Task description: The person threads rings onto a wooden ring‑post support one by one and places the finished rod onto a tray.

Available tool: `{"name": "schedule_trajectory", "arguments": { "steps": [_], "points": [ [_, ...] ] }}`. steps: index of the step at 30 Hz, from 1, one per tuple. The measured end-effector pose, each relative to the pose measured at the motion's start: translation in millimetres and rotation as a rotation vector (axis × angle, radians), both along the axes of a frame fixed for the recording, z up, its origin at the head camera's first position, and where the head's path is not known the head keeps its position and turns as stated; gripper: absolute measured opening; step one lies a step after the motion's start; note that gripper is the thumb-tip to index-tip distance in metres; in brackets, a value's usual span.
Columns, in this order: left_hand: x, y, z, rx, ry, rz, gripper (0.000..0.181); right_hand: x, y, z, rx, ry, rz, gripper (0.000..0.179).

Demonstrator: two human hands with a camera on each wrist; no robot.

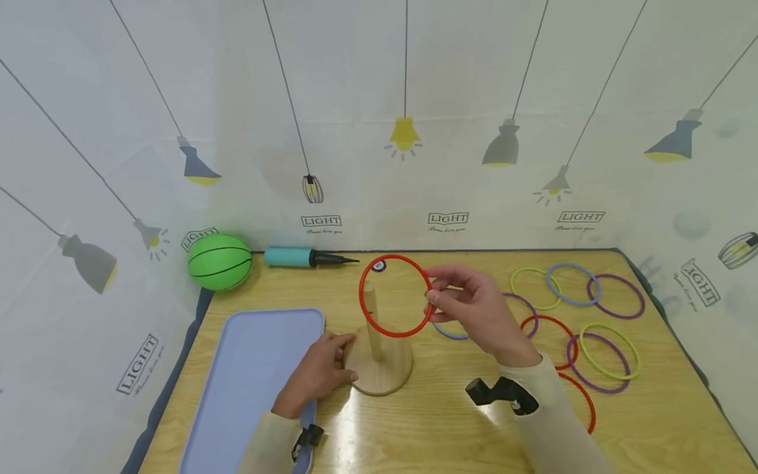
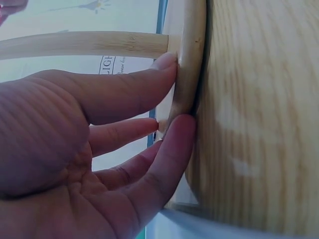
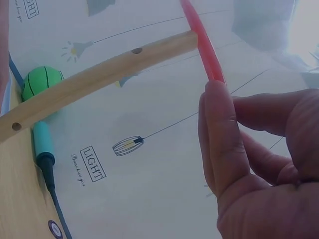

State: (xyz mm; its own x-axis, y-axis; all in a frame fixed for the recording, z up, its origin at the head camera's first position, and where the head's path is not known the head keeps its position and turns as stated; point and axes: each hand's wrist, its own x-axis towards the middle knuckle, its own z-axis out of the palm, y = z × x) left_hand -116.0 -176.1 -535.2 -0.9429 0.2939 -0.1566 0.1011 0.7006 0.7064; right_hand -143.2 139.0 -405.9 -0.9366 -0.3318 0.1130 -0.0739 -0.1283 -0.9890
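Between the thumb and fingers of my right hand (image 1: 474,306), a thin red ring (image 1: 398,334) is pinched at its right side. It is raised and tilted, overlapping the upper part of a wooden post (image 1: 374,336) in the head view. From the right wrist, the post's tip (image 3: 192,41) shows right at the red ring (image 3: 205,47). That post stands upright on a round wooden base (image 1: 393,372). My left hand (image 1: 320,365) holds the base's left edge; the left wrist view shows its fingertips on the base's rim (image 2: 192,55).
Left of the stand lies a light blue tray (image 1: 260,368). A green ball (image 1: 220,262) and a teal hand pump (image 1: 289,257) are at the back. Several coloured rings, among them a blue ring (image 1: 573,264) and a red ring (image 1: 592,411), lie scattered on the right.
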Motion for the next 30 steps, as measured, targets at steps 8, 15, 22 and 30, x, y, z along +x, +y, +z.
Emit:
{"name": "schedule_trajectory", "arguments": {
  "steps": [8,15,22,30],
  "points": [
    [0.3,-1.7,-1.6,0.006,0.016,-0.008,0.073,-6.9,-17.5,-11.2,-0.001,-0.053,0.008,0.030],
    [-0.3,-0.4,-5.4,0.000,0.011,-0.007,0.074,-11.9,-25.3,-35.4,0.043,-0.146,0.032,0.038],
    [0.3,-0.8,-6.3,-0.002,0.035,-0.002,0.075,-17.4,-26.0,-76.2,0.080,-0.205,0.049,0.040],
    [-0.4,0.8,-5.4,0.011,0.038,0.014,0.075,-16.9,-24.8,-106.6,0.152,-0.257,0.089,0.039]
  ]
}}
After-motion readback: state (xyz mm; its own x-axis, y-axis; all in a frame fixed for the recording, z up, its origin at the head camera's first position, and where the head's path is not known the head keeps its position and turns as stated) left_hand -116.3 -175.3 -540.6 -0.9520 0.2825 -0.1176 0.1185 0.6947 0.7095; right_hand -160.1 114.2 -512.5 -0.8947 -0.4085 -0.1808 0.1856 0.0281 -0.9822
